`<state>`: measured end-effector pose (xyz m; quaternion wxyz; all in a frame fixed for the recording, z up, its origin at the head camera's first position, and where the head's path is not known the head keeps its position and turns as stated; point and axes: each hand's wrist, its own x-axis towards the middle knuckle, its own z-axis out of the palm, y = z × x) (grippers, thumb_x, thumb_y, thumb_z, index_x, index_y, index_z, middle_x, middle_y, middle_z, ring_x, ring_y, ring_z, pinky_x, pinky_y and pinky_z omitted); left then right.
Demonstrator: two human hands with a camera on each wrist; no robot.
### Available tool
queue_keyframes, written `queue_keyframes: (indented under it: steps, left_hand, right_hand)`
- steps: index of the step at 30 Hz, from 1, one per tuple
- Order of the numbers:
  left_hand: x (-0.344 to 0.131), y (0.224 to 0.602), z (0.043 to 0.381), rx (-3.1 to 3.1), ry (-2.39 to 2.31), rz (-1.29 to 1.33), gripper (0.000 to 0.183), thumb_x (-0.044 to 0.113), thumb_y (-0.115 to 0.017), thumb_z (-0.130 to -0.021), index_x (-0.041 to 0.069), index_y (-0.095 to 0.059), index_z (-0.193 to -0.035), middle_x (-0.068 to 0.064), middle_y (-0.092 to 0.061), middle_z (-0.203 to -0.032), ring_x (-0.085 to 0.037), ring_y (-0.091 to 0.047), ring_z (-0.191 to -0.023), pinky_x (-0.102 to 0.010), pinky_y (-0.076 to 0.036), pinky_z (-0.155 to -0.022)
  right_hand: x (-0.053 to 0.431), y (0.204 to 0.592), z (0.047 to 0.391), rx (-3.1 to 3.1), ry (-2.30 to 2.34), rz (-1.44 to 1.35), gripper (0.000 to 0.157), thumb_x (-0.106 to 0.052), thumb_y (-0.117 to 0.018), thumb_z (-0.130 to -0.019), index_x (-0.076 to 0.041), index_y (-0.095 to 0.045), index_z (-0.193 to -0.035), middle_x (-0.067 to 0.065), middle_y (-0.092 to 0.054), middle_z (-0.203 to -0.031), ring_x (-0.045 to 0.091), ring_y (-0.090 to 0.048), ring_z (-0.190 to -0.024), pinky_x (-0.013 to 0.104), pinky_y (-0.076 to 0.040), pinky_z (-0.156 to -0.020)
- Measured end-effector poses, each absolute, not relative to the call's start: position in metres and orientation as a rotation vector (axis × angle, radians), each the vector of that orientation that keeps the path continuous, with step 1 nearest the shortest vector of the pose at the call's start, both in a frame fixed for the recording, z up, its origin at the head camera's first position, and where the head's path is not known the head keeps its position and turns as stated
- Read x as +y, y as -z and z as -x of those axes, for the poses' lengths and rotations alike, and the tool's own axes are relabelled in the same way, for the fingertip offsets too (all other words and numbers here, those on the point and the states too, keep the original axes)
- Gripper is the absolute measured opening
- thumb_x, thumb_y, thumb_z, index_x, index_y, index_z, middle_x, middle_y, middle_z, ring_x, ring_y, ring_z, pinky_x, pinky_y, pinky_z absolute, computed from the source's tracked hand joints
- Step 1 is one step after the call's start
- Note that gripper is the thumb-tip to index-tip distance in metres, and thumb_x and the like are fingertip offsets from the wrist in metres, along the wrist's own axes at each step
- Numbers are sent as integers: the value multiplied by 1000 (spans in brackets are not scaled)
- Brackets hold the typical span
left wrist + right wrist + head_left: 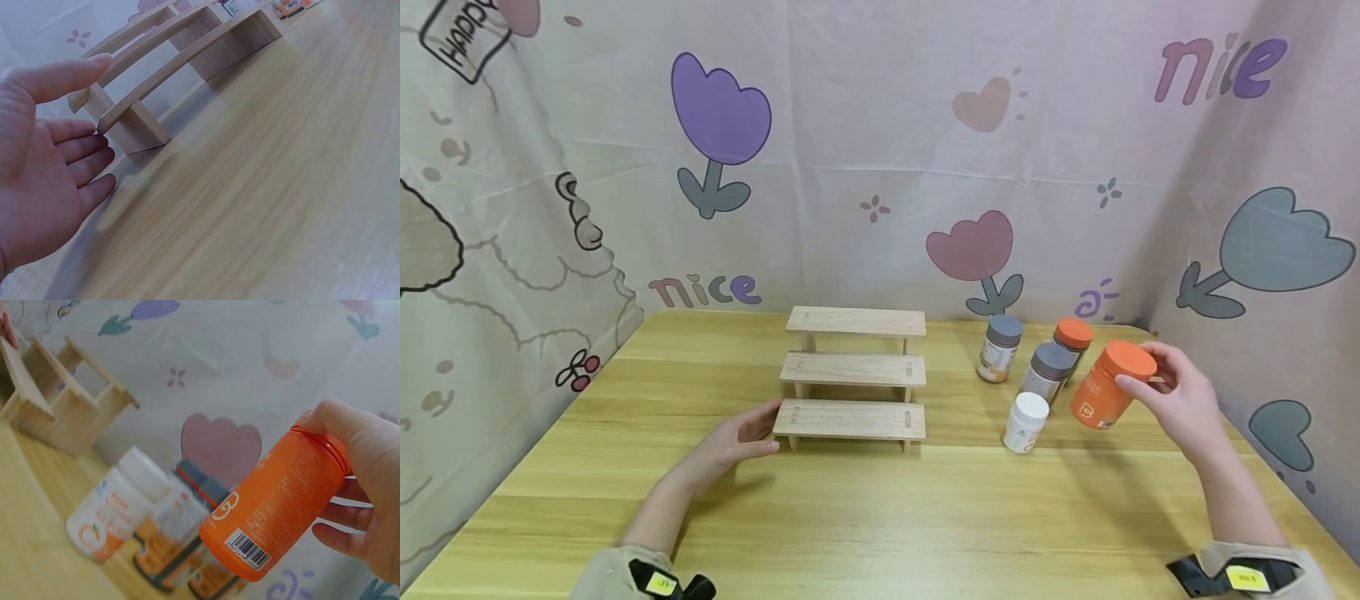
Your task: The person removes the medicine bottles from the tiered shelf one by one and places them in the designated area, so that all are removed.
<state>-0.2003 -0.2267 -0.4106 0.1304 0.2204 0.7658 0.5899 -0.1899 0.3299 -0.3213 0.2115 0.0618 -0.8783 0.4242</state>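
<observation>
My right hand [1183, 400] grips an orange bottle [1105, 392] near its orange lid, thumb on the near side. In the right wrist view that bottle [275, 503] leans, its barcode facing the camera and its base off the table. A three-step wooden stand [850, 419] is at the middle of the table. Beside its lowest step is my left hand [722, 450], fingers loosely extended with the fingertips right at the step's left end. The left wrist view shows this hand [50, 156] palm inward, thumb above the fingers, holding nothing.
Left of the orange bottle stand a small white bottle [1026, 423], two grey-lidded bottles [998, 350] and an orange-lidded bottle [1074, 333] behind. The wooden table [880, 517] meets a printed curtain [850, 167] at the back and sides.
</observation>
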Motion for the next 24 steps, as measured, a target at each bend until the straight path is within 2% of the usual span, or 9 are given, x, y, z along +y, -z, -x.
queue_keyframes:
  steps: [6,10,14,17,19,22,24]
  left_hand:
    - [-226,410,201,2232,-1707,-658,69,8,-54,-91,-11,-12,-143,-30,-16,-147,-46,-19,-133,-53,-17,-106]
    - [-226,410,201,2231,-1708,-651,70,8,-54,-91,-10,-12,-144,-30,-15,-147,-45,-18,-133,-52,-17,-106]
    - [-226,410,201,2224,-1714,-635,70,9,-54,-91,-10,-12,-144,-29,-14,-148,-44,-17,-134,-51,-16,-106]
    - [-226,410,201,2223,-1716,-627,71,9,-54,-91,-10,-12,-144,-29,-14,-148,-44,-17,-134,-51,-17,-106]
    - [-226,410,201,2225,-1714,-626,71,9,-55,-91,-10,-12,-144,-29,-14,-148,-44,-17,-134,-51,-17,-106]
    - [-226,410,201,2232,-1707,-632,71,9,-55,-91,-10,-12,-144,-29,-15,-148,-44,-17,-134,-51,-17,-106]
    - [-226,411,200,2235,-1704,-634,70,9,-55,-91,-10,-12,-144,-29,-15,-148,-44,-18,-134,-51,-17,-106]
  right_hand:
    - [340,336,191,-2525,-1103,-125,51,-21,-67,-86,3,-43,-124,-14,-47,-105,-11,-41,-90,4,-37,-69]
    - [346,345,193,-2582,-1062,-82,54,-23,-66,-86,4,-43,-127,7,-51,-113,-15,-38,-87,5,-40,-66]
    - [349,352,194,-2652,-1054,-31,59,-26,-65,-87,7,-39,-130,29,-48,-120,11,-53,-96,8,-43,-62]
    - [350,356,194,-2679,-1063,-21,61,-26,-65,-87,9,-38,-130,31,-47,-121,31,-54,-98,11,-44,-61]
    - [351,359,194,-2687,-1064,-19,62,-26,-66,-87,9,-39,-130,30,-47,-121,21,-54,-94,11,-44,-62]
    - [351,363,194,-2695,-1075,-15,62,-26,-66,-86,9,-38,-130,30,-47,-122,23,-54,-95,11,-44,-62]
    - [352,364,194,-2700,-1087,-6,63,-26,-66,-87,10,-38,-130,31,-46,-122,31,-53,-98,11,-43,-62]
